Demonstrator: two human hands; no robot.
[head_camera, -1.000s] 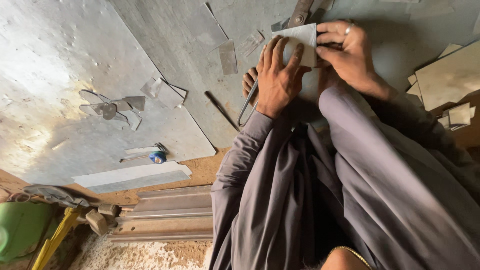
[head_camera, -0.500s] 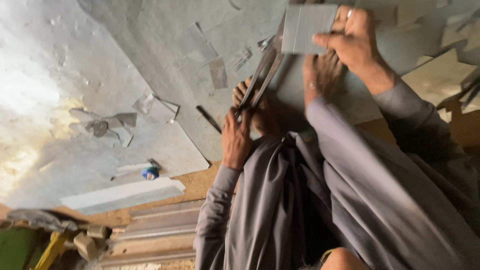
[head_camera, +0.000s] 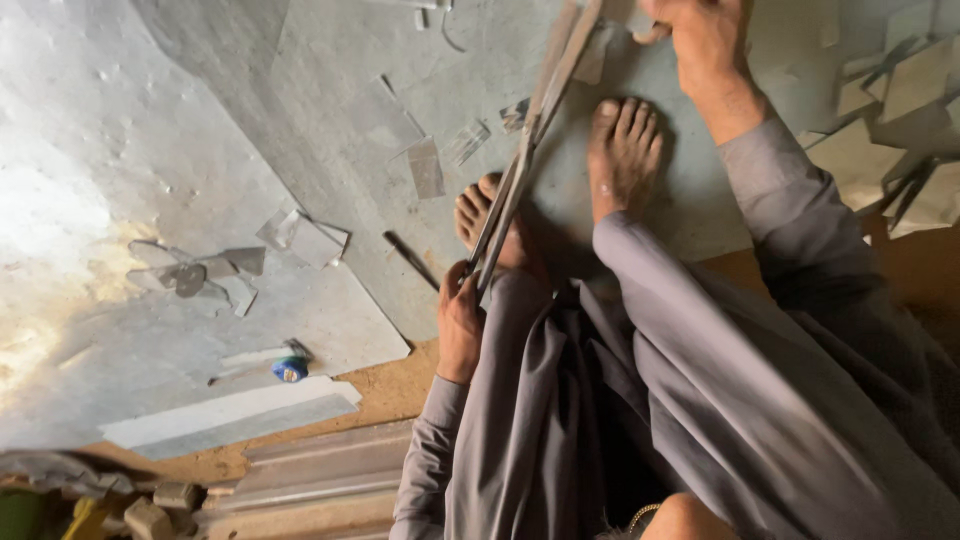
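On sheet metal (head_camera: 330, 90), one shears (head_camera: 525, 160), two hands, left hand (head_camera: 460, 325), right hand (head_camera: 705, 35)

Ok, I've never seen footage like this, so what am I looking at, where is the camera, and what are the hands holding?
The single picture comes from a camera on the person's head, looking down past their grey clothes at bare feet on a large grey metal sheet. No machine: two bare hands. The left hand grips the handles of long metal shears. The right hand reaches up at the top edge; what it holds is cut off. Small sheet-metal offcuts and a small blue round object lie to the left.
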